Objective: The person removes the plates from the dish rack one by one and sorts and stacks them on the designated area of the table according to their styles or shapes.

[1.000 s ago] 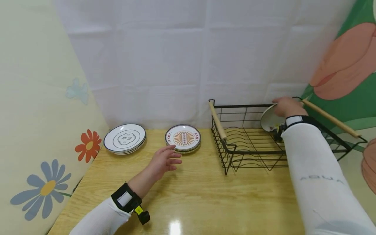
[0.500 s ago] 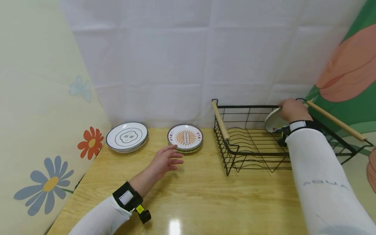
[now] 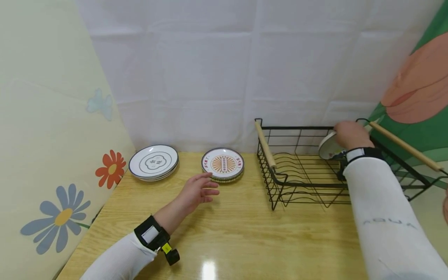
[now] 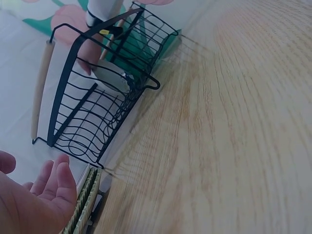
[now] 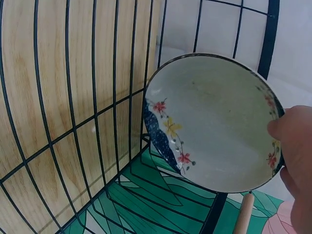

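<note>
My right hand [image 3: 351, 134] pinches the rim of a round plate [image 5: 214, 126] inside the black wire dish rack [image 3: 308, 184]. The plate stands tilted on edge at the rack's right end; red and yellow flowers and a dark blue patch decorate it. My left hand [image 3: 196, 192] hovers over the table with fingers relaxed, holding nothing. Just beyond its fingertips sits a stack of small plates [image 3: 224, 164], the top one bearing an orange sunburst. In the left wrist view the stack's ribbed edges show beside the palm.
A stack of larger white plates [image 3: 154, 161] with dark rims stands at the back left of the wooden table [image 3: 224, 241]. The rack has wooden handles [image 3: 404, 146] at both ends. A white cloth [image 3: 189, 77] hangs close behind everything.
The head view has shifted slightly, moving the scene a little to the right. My right hand keeps its grip on the plate in the rack. The left hand stays almost still.
</note>
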The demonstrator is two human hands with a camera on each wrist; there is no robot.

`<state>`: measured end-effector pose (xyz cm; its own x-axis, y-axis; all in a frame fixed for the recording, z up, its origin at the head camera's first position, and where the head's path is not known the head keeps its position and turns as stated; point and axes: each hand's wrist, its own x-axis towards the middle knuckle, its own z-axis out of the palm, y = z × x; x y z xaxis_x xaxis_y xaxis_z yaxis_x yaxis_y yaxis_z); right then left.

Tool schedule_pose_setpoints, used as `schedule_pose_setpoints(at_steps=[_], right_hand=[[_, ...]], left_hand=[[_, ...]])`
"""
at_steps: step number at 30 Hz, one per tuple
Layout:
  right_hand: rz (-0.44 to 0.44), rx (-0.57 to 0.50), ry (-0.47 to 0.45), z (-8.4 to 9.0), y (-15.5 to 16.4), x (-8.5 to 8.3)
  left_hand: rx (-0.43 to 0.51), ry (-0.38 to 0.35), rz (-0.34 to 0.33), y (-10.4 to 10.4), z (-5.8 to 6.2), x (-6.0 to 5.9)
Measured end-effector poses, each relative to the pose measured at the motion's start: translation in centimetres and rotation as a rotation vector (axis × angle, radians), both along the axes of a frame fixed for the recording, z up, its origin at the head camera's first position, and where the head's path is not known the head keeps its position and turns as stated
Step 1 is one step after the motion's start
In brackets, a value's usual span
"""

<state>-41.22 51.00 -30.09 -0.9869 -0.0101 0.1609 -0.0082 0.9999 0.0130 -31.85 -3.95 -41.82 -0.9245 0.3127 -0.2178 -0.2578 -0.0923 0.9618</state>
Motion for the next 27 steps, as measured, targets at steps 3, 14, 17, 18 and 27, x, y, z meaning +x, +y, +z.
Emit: schedule_pose_setpoints(at_steps=[3,14,17,18,27], right_hand=[[-0.008,0.018,0.018,-0.4,0.3,-0.2],[-0.06,-0.04,0.127,0.1,0.5,0.2],[-0.058,-0.034,0.154,0.7,1.2,0.9],[-0.055,-0.028,0.164,1.0,1.4,1.1],[-0.111,-0.099,0.19,4.6,2.6,3.4]], left_hand=[[0.004,-0.003,0.004,-0.1,-0.1,0.0],[0.016,0.005,0.013,-0.6,-0.1,0.1],[0.02,0.004,0.002,-0.4,0.1,-0.1],[0.021,0.002,-0.001,-0.3,0.2,-0.2],[0.001,0.02,0.007,-0.2,0.6,-0.4]])
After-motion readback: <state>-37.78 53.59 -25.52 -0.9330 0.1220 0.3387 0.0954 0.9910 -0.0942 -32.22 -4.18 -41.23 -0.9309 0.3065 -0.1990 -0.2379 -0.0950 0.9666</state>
